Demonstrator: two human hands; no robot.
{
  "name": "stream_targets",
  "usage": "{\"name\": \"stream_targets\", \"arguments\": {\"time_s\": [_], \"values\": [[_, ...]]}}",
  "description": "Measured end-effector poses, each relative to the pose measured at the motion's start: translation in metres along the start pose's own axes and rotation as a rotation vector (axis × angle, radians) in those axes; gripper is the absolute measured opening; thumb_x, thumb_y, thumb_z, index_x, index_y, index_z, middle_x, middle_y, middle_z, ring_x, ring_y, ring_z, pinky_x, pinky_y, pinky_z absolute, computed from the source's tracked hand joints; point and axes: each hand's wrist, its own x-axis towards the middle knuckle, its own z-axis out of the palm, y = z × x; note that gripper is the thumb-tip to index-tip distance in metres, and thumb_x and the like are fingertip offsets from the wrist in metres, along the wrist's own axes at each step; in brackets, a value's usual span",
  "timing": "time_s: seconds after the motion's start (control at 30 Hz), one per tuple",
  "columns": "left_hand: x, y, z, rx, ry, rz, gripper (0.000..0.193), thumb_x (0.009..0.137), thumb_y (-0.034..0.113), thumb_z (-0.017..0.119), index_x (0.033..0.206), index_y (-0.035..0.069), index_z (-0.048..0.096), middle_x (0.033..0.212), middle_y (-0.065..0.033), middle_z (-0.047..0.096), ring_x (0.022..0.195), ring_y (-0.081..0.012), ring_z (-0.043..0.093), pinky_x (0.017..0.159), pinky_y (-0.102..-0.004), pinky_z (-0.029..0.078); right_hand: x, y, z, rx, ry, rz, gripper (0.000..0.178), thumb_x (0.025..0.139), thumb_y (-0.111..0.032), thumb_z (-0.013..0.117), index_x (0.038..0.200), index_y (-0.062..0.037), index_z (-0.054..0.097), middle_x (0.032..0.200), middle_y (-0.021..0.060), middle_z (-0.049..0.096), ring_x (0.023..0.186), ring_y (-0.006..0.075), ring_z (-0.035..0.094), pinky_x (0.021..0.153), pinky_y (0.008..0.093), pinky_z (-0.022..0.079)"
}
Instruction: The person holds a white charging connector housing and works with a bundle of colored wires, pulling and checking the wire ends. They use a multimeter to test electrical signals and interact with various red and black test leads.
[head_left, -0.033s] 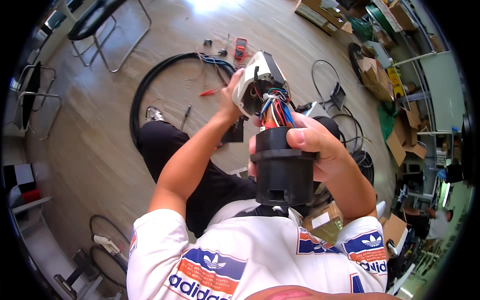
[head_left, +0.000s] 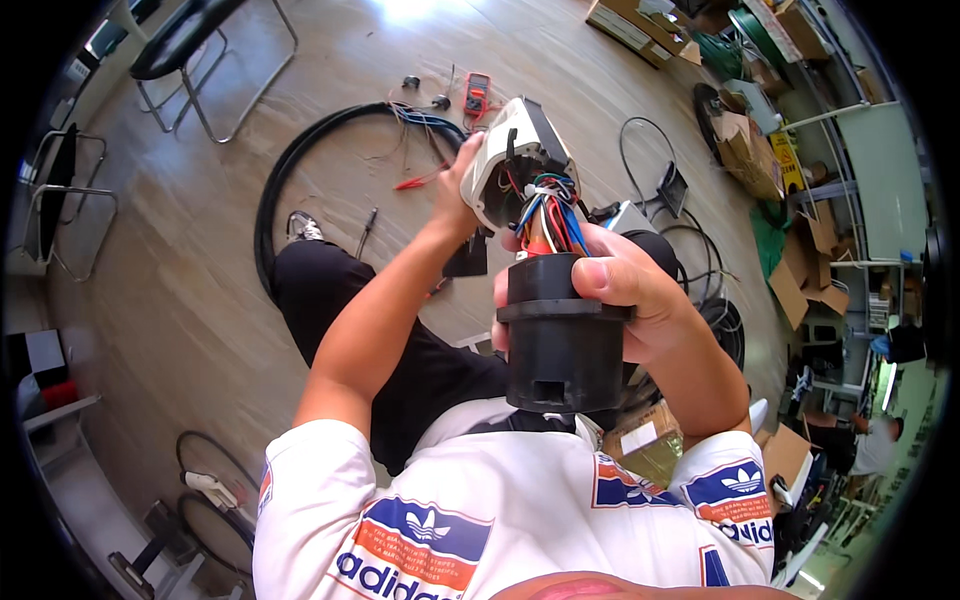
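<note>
A black cylindrical connector (head_left: 565,350), with a raised collar and a small square notch low on its side, is gripped in my right hand (head_left: 640,290). My thumb presses on its upper edge, and the fingers wrap behind it. Out of its top runs a bundle of coloured wires (head_left: 555,215), bound with a white tie, into the open end of a white charging gun housing (head_left: 490,175) with a black strip. My left hand (head_left: 457,195) holds that housing from its left side; most of those fingers are hidden behind it.
On the floor beyond lie a thick black cable (head_left: 275,195), a red multimeter (head_left: 477,95) and red test leads (head_left: 410,184). A black chair (head_left: 185,40) stands far left. Cardboard boxes (head_left: 745,160) and shelving (head_left: 865,190) line the right. A person (head_left: 875,445) is at far right.
The whole view has shifted very slightly to the left. Both hands keep the same hold on the housing and the connector.
</note>
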Motion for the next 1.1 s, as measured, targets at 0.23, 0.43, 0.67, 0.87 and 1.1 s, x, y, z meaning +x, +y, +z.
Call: {"name": "stream_targets", "arguments": {"time_s": [0.23,0.43,0.67,0.87,1.1], "values": [[0.014,0.084,-0.032,0.212,0.107,0.114,0.072,0.078,0.017,0.078,0.141,0.003,0.044,0.108,-0.0254,0.069,0.098,-0.0438,0.068,0.080,-0.0435,0.059,0.005,0.023,0.005,0.037,0.057,-0.053,0.094,0.072,-0.040,0.087,0.141,-0.0016,0.037,0.115,0.0215,0.064,0.098,0.0407,0.069,0.084,0.0510,0.059],[0.013,0.097,-0.031,0.176,0.139,0.065,0.076,0.075,0.023,0.079,0.140,0.006,0.044,0.101,-0.0245,0.070,0.093,-0.0444,0.068,0.077,-0.0480,0.059,0.000,0.034,-0.003,0.027,0.048,-0.026,0.108,0.067,-0.041,0.091,0.148,-0.0004,0.031,0.118,0.0243,0.062,0.101,0.0403,0.068,0.088,0.0485,0.058],[0.019,0.084,-0.028,0.209,0.140,0.040,0.078,0.073,0.023,0.080,0.141,0.008,0.043,0.098,-0.0250,0.071,0.091,-0.0446,0.069,0.077,-0.0477,0.059,-0.011,0.039,-0.010,0.042,0.150,-0.002,0.113,0.064,-0.046,0.089,0.150,-0.0014,0.030,0.141,0.0237,0.053,0.102,0.0334,0.071,0.091,0.0464,0.058],[0.020,0.094,-0.026,0.258,0.120,0.096,0.074,0.075,0.022,0.080,0.139,0.004,0.047,0.106,-0.0233,0.070,0.094,-0.0422,0.069,0.079,-0.0457,0.059,-0.004,0.040,-0.020,0.119,0.097,-0.132,0.109,0.068,-0.044,0.086,0.149,0.0019,0.030,0.148,0.0201,0.045,0.099,0.0340,0.071,0.086,0.0460,0.060],[0.023,0.095,-0.028,0.264,0.067,0.052,0.068,0.077,0.020,0.079,0.136,0.005,0.050,0.105,-0.0234,0.071,0.096,-0.0427,0.068,0.080,-0.0442,0.059,0.005,0.055,-0.016,0.241,0.066,-0.282,0.080,0.072,-0.039,0.082,0.128,0.0059,0.047,0.120,0.0263,0.062,0.102,0.0334,0.070,0.089,0.0449,0.060]]}}
